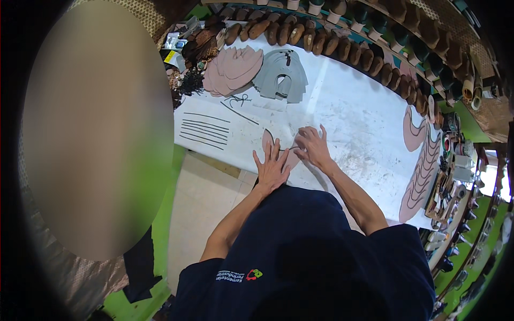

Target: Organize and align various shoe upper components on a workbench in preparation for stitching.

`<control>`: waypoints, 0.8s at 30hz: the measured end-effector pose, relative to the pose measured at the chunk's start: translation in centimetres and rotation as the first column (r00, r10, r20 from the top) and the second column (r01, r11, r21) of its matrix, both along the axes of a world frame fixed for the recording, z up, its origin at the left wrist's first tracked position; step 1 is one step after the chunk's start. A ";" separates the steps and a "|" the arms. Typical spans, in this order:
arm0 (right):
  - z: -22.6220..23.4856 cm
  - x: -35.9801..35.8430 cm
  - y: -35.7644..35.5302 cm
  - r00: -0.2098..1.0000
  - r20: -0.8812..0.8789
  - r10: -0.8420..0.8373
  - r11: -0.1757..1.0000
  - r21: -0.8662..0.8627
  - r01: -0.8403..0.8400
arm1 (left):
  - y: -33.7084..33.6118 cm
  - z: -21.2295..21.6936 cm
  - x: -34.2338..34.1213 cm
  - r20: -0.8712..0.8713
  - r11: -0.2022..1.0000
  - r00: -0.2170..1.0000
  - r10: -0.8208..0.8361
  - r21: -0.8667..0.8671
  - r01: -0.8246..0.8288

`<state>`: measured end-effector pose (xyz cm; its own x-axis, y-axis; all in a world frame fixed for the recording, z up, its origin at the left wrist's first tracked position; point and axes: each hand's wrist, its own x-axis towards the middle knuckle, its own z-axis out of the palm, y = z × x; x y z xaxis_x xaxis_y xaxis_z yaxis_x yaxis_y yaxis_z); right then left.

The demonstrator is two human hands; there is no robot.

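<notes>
A pink shoe-upper piece (267,138) lies near the front edge of the white table, with a thin dark strip along its curved edge. Flat on this piece rests my left hand (272,170), fingers spread, covering much of it. My right hand (315,147) is at the strip's right end, thumb and forefinger closed together there while the little finger sticks up. The fingertips partly hide the strip. To the left, several dark strips (204,130) lie in parallel rows, and a loose strip (239,113) slants beside a small tangle.
Stacks of pink pieces (231,72) and grey pieces (279,75) sit at the back left. Pink pieces with dark edging (420,179) overlap along the right side. Brown shoe lasts (332,44) line the far edge. Tools and cans (451,160) crowd the right end.
</notes>
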<state>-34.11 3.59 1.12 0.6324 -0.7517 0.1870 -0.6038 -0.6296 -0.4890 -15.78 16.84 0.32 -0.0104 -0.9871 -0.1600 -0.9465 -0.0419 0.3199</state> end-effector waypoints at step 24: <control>-0.9 -2.3 -0.1 0.976 -0.167 0.141 0.986 -0.059 -0.153 | 0.0 -0.6 0.2 -0.004 0.999 0.999 -0.034 -0.025 0.034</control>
